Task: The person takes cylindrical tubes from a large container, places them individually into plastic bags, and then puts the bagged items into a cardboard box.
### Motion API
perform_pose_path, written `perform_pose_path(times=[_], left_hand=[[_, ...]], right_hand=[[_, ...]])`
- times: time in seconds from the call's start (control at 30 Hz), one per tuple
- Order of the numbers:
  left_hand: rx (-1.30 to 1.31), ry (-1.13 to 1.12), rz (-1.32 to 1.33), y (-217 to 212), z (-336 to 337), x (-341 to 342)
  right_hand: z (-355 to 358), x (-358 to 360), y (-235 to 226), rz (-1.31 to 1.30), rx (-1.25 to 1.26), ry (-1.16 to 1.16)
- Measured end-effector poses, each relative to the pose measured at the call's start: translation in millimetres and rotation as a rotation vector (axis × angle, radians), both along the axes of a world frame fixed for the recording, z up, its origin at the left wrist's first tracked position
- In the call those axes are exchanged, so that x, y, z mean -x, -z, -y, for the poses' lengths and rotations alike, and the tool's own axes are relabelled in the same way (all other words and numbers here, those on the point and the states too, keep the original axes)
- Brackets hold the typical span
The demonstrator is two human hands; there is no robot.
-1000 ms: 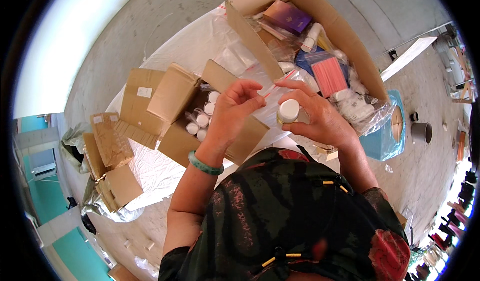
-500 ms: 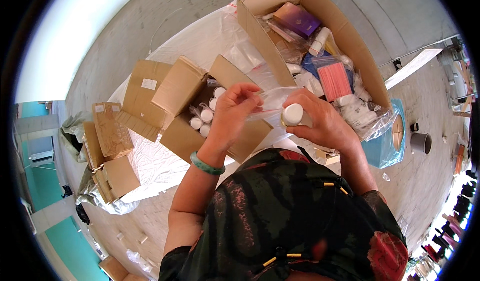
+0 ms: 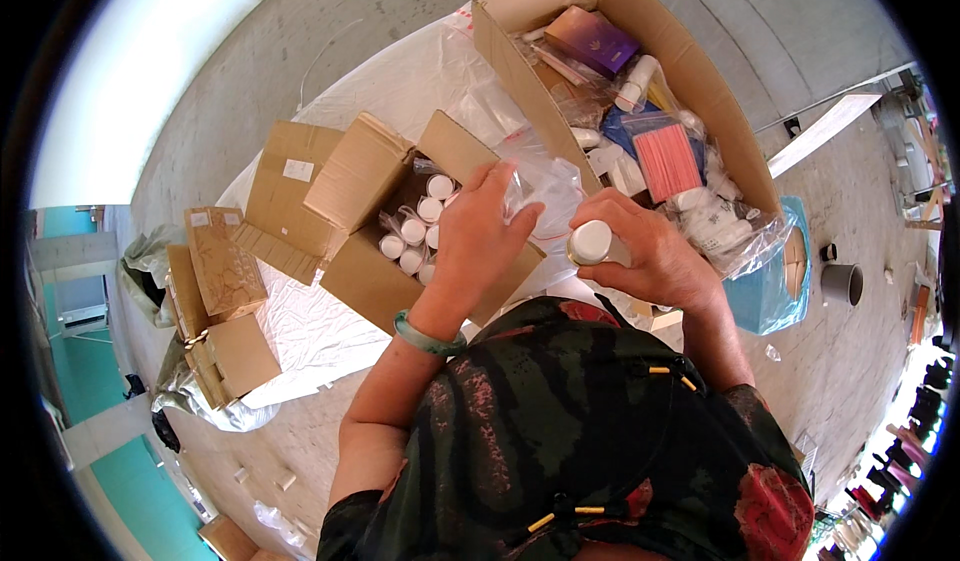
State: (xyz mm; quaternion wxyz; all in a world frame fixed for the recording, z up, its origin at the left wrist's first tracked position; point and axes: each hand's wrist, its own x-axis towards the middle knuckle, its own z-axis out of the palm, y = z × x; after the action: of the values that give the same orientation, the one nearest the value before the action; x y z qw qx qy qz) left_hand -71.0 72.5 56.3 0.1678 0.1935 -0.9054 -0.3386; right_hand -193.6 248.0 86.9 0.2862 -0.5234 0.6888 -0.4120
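Bagging looks underway: the right hand grips a white-capped bottle beside the open bottle box, the left hand pinches a clear bag that probably needs opening.

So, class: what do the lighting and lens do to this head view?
Head view: fisheye bends the big box's edges and leaves a black rim; a blown-out white patch at upper left has lost all detail; daylight is bright and even, with glare on the clear bag between the left hand and right hand, which grips a white-capped bottle; the centre stays sharp.
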Motion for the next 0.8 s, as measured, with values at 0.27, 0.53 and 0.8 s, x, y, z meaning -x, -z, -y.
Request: perform_pose_path(times=[0.27,0.53,0.8], left_hand=[[0.065,0.076,0.014,0,5,1],[-0.038,0.157,-0.012,2,-1,6],[-0.402,0.184,-0.1,-10,-12,7]], right_hand=[[-17,21,-16,0.248,0.374,0.055],[-12,8,-31,0.322,0.63,0.287],[11,2,20,-0.101,0.304,0.321]])
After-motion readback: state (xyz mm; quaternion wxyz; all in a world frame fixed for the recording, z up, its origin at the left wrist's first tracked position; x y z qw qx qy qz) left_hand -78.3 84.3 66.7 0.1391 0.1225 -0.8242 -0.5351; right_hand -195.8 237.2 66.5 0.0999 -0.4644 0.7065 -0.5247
